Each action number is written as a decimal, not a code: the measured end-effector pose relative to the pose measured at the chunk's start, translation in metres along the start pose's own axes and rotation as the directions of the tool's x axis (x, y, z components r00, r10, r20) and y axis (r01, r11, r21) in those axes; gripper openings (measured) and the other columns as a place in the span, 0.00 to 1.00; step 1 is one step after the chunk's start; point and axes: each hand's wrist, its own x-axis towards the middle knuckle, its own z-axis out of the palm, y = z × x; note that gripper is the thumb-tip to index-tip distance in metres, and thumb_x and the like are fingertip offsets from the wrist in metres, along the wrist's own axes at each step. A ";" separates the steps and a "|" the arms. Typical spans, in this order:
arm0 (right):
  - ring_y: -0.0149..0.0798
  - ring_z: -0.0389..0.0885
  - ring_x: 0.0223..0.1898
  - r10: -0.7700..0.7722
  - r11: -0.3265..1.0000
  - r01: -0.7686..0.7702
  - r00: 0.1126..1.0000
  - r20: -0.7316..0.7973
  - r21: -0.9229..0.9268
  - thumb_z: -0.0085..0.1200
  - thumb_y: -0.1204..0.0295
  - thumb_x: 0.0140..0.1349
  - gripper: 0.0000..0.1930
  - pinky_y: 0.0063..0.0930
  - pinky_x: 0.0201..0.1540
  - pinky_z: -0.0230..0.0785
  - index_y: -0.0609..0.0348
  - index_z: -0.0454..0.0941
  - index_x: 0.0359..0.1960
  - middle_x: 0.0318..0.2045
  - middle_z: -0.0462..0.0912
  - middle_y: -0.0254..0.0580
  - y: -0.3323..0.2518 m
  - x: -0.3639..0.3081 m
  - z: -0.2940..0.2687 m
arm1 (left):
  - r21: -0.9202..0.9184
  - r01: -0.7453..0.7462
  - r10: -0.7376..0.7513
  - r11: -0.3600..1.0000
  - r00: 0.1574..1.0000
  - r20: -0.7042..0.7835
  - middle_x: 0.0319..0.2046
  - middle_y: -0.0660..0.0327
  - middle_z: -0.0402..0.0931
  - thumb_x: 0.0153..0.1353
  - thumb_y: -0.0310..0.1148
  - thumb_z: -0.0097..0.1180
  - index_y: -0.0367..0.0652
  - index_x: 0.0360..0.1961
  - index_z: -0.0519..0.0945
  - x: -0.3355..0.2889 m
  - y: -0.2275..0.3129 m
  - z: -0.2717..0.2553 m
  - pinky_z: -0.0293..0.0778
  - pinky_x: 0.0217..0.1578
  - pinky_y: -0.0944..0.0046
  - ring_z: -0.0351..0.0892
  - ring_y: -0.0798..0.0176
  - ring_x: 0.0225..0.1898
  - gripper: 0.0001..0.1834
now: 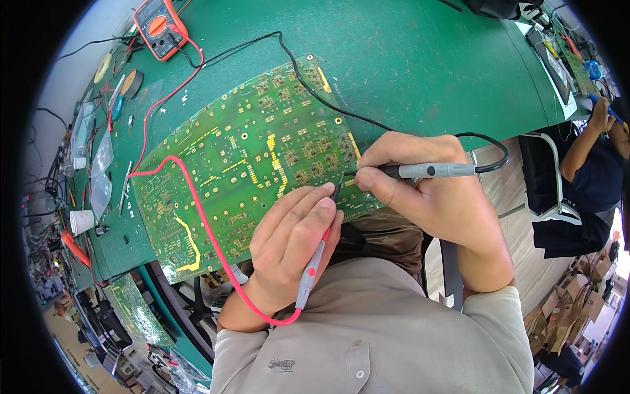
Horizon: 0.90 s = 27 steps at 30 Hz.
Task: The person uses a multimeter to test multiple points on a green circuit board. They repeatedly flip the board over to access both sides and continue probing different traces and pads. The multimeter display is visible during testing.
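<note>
A large green circuit board (216,190) with gold pads lies on the green table, its near right part reaching over the edge toward me. My left hand (292,240) is closed around a red-and-grey test probe (310,272), whose dark tip points at the board's right part. My right hand (420,187) pinches a black-and-grey test probe (436,171), held nearly level, with its tip at the board's right edge. Whether either tip touches a pad cannot be made out. Red and black leads run from the probes to an orange multimeter (161,29) at the far left.
The green table (420,65) stretches behind the board. A tape roll (131,84), a white cup (81,222) and plastic bags (102,174) crowd its left side. Another circuit board (139,312) is at lower left. At right, another person (594,157) sits near a chair (554,171).
</note>
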 end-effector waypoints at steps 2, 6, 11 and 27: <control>0.31 0.84 0.29 0.011 1.000 -0.011 1.000 0.009 0.012 0.67 0.79 0.64 0.03 0.26 0.32 0.74 0.66 0.87 0.35 0.29 0.88 0.41 0.000 0.000 -0.001 | 0.011 -0.002 0.002 1.000 1.000 0.003 0.42 0.43 0.88 0.52 0.13 0.73 0.30 0.49 0.80 0.001 0.001 0.000 0.87 0.42 0.52 0.90 0.40 0.41 0.23; 0.30 0.82 0.28 0.051 0.999 -0.051 0.998 0.033 0.012 0.67 0.80 0.64 0.02 0.26 0.31 0.72 0.66 0.86 0.34 0.28 0.87 0.39 -0.001 0.001 -0.003 | -0.014 0.015 -0.014 1.000 0.999 0.049 0.44 0.42 0.86 0.53 0.16 0.71 0.30 0.48 0.80 0.004 0.004 -0.002 0.86 0.44 0.49 0.88 0.39 0.43 0.20; 0.29 0.82 0.28 0.109 0.994 -0.109 0.991 0.075 -0.013 0.66 0.81 0.64 0.02 0.26 0.32 0.72 0.67 0.86 0.34 0.28 0.88 0.40 -0.008 0.005 -0.006 | -0.009 0.040 -0.039 0.999 0.993 0.112 0.43 0.42 0.84 0.52 0.19 0.67 0.29 0.46 0.80 0.014 0.009 -0.010 0.84 0.47 0.48 0.87 0.39 0.45 0.18; 0.35 0.92 0.35 0.142 0.989 -0.144 0.983 0.115 0.010 0.62 0.83 0.66 0.01 0.26 0.39 0.82 0.70 0.84 0.35 0.31 0.89 0.44 -0.007 0.005 -0.007 | 0.017 0.056 -0.057 0.998 0.996 0.069 0.41 0.48 0.87 0.52 0.14 0.73 0.34 0.46 0.80 0.014 0.009 -0.007 0.86 0.42 0.54 0.89 0.45 0.41 0.21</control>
